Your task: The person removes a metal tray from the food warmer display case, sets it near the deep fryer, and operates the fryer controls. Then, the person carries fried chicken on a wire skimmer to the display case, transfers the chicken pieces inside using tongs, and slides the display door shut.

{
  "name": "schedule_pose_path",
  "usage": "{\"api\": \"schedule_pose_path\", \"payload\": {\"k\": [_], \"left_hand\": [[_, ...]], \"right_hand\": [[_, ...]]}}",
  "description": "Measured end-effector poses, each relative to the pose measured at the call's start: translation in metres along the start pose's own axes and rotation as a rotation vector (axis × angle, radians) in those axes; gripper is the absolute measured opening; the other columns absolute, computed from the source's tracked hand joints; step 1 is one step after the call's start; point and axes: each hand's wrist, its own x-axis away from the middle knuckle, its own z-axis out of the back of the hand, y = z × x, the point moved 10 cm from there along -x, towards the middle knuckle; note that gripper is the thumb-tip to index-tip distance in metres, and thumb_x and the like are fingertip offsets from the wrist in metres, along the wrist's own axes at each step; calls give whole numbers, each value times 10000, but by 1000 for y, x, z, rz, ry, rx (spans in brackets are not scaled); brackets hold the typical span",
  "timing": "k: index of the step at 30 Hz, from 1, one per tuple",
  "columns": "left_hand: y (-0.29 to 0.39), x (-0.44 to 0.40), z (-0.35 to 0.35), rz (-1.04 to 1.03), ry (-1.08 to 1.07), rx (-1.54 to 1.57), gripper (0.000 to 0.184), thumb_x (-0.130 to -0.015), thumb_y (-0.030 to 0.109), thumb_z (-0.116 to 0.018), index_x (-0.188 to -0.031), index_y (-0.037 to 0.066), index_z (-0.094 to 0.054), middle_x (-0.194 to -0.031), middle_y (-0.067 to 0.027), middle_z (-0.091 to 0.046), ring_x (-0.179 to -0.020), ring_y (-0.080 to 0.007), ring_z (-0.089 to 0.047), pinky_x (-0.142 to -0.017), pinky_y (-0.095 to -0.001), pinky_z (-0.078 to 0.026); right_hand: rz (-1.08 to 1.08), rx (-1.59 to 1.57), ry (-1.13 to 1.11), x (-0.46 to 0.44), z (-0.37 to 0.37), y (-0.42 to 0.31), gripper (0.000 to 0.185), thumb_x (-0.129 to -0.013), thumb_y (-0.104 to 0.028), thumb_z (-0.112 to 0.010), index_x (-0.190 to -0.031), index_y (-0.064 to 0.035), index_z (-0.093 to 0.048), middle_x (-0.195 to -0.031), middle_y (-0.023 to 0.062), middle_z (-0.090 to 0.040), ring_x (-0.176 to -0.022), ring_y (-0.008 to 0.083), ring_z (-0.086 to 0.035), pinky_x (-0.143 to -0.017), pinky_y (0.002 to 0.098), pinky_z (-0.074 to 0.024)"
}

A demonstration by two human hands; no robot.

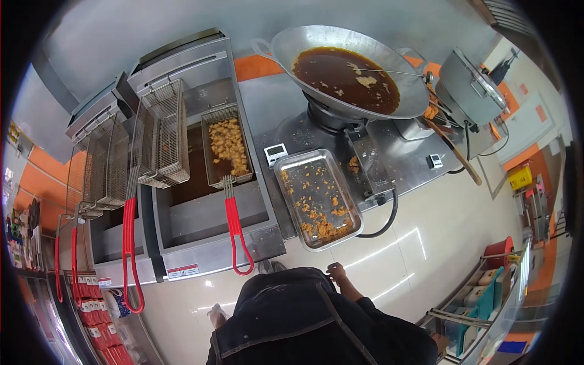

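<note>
My right hand (336, 271) hangs at the right side of the dark apron, below the metal tray, its fingers curled; whether it holds anything is too small to tell. On the left, my left hand (217, 315) looks pale, as if gloved or wrapped, and its fingers are unclear. The metal tray (296, 210) holds fried crumbs and bits (325, 226). Fried pieces (227, 146) lie in a wire basket (210, 115) lowered in the fryer, its red handle (234, 219) pointing toward me. Neither hand touches these things.
A large wok (389, 55) of brown oil (340, 76) stands on a burner at the back. Empty wire baskets (164, 131) hang at the left. Timers (275, 152) sit on the steel counter (267, 115). A wooden handle (459, 155) juts past its edge. A rack (486, 322) stands lower right.
</note>
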Motion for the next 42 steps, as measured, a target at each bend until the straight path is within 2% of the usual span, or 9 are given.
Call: {"api": "schedule_pose_path", "payload": {"k": [1, 7, 15, 18, 21, 24, 27, 36, 42], "left_hand": [[-11, -2, -23, 101, -384, -373, 307, -791, 172, -586, -1075, 57, -563, -877, -160, -630, -869, -336, -607, -790, -428, -472], [15, -29, 23, 689, -136, 662, 452, -766, 153, -660, -1179, 97, -486, -1101, -140, -535, -888, -319, -567, -678, -436, -496], [-31, -2, -43, 1043, -257, 1135, 191, -844, 188, -547, -933, 27, -494, -881, -134, -553, -724, -261, -592, -532, -397, -489], [-18, -24, -52, 493, -528, 545, 191, -847, 192, -526, -838, 1, -520, -810, -142, -573, -775, -256, -635, -528, -398, -514], [27, -30, -25, 43, -594, 79, 219, -852, 195, -503, -775, -7, -534, -786, -153, -594, -833, -257, -650, -548, -409, -529], [-31, -13, -53, 828, -390, 757, 226, -857, 209, -513, -830, -14, -543, -865, -167, -607, -795, -269, -651, -529, -404, -521], [-2, -3, -17, 1179, -282, 876, 229, -862, 203, -504, -868, -23, -540, -892, -180, -600, -761, -270, -646, -507, -386, -513], [-47, 1, -50, 868, -314, 986, 163, -862, 166, -524, -785, 26, -491, -725, -76, -508, -759, -249, -648, -513, -348, -536], [-4, -4, -31, 108, -559, 359, 177, -857, 147, -534, -771, 5, -471, -741, -92, -533, -732, -241, -646, -568, -353, -549]], "right_hand": [[30, 81, 8, 3, -4, -4, 232, -803, -195, -597, -999, -75, -569, -863, 112, -663, -674, 184, -638, -558, 312, -501], [30, 218, 33, 10, -5, -8, 224, -784, -183, -607, -981, -78, -606, -832, 124, -652, -719, 193, -633, -598, 350, -507], [-70, -72, 47, 9, 6, 2, 234, -830, -177, -545, -1040, -77, -516, -890, 118, -626, -732, 227, -655, -618, 414, -506], [-16, 39, 138, 15, 20, -3, 219, -810, -153, -558, -1005, -60, -521, -888, 143, -625, -750, 277, -649, -674, 454, -501], [305, 146, 966, 59, 89, -40, 201, -780, -125, -578, -909, 9, -501, -830, 183, -575, -806, 358, -573, -735, 434, -450], [385, -30, 1187, 116, 128, -91, 188, -820, -165, -566, -824, 12, -503, -822, 167, -526, -776, 315, -510, -717, 416, -406], [542, -1, 1259, 156, 156, -151, 175, -862, -161, -540, -840, 12, -522, -838, 149, -503, -787, 278, -474, -734, 375, -394], [971, 312, 988, 237, 125, -283, 106, -773, -72, -622, -877, -86, -610, -1003, 121, -471, -888, 285, -461, -766, 391, -391], [753, 493, 762, 226, 74, -288, 146, -699, -115, -675, -841, -142, -655, -1098, 84, -424, -1030, 317, -385, -834, 465, -323]]}}
